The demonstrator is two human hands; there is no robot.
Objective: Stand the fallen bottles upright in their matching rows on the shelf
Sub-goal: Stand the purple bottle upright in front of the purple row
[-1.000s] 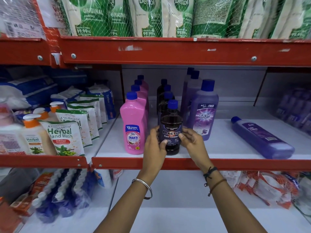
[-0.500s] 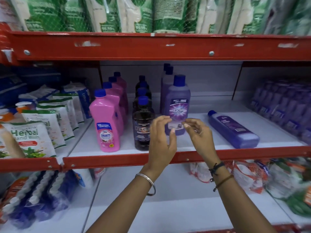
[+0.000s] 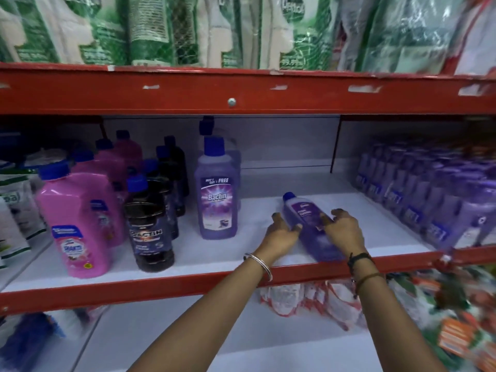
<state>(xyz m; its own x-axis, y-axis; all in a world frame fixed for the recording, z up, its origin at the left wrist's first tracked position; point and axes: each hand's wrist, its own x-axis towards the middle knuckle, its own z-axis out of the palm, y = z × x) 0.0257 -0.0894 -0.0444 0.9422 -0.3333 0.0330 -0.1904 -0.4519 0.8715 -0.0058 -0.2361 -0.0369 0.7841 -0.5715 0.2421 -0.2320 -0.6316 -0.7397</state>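
Step in hand: pickup of the fallen purple bottle (image 3: 308,224). It lay on its side on the white shelf (image 3: 375,224), cap toward the back, base at the front lip. My left hand (image 3: 281,234) and right hand (image 3: 342,228) flanked it, fingers spread, touching its sides, not yet closed. Next, I judged: grip, tip upright, set it in front of the standing purple Bactin bottle (image 3: 217,197). Motion blur hid the fallen label and the purple bottles at right.

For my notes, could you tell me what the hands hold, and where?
Both hands, left and right, flank the lying purple bottle at mid-body; a closed grip cannot be told.
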